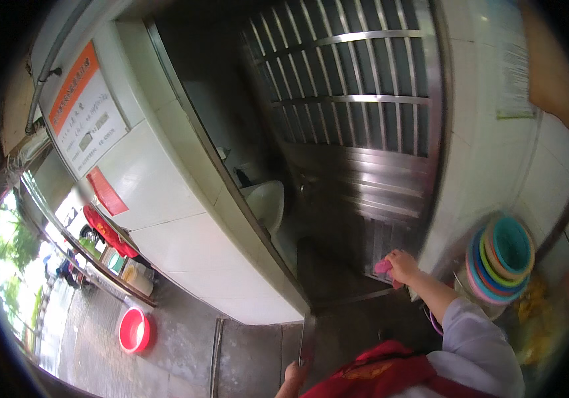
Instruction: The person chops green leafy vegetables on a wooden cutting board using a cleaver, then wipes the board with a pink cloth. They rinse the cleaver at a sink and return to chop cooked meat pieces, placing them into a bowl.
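Observation:
My right hand [401, 267] is closed around a bunched pink cloth [384, 267], held out in front of the lower part of a stainless steel barred door [389, 169]. Low in the view, my left hand [292, 374] grips a flat metal blade [308, 336] that looks like a large knife; its handle is hidden in the hand. The blade points away from me, near the bottom corner of the white tiled wall [244, 293]. A red apron [374, 368] covers my front, over pale sleeves.
Stacked coloured plastic basins [511, 248] stand to the right. A white washbasin [267, 201] shows inside the dark doorway. On the floor at left lies a red plastic basin [134, 330], near a metal floor strip [217, 353]. A person in red [110, 231] stands beyond the wall.

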Demonstrator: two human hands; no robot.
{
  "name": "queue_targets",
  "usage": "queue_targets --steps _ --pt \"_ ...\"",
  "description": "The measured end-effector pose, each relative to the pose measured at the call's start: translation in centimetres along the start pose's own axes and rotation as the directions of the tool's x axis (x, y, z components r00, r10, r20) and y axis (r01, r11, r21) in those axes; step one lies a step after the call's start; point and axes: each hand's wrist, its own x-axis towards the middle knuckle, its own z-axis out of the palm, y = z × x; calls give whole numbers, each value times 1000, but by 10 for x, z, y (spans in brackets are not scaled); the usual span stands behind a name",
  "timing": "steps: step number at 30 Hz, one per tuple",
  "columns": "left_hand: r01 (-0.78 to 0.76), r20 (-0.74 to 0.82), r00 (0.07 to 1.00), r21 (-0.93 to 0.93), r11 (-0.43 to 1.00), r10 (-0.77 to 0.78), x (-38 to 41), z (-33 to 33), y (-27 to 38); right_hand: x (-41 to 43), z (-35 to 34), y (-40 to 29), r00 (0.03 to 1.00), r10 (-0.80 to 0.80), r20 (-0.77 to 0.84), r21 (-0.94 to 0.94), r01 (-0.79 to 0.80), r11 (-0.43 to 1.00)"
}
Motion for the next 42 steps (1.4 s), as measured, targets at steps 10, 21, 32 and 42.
queue_targets --steps 10,21,32,42 --pt "-88 -177 984 -409 908 16 102 -63 272 291 49 80 941 -335 -40 -164 325 931" --pt "47 -98 986 -598 800 -131 189 -105 322 362 90 128 885 -430 178 -105 452 886" --pt "-71 -51 997 -375 924 55 347 -148 312 425 99 145 910 -411 55 -323 405 855" --pt "-254 -449 887 -270 929 112 422 -198 319 616 256 4 853 -410 321 287 325 901"
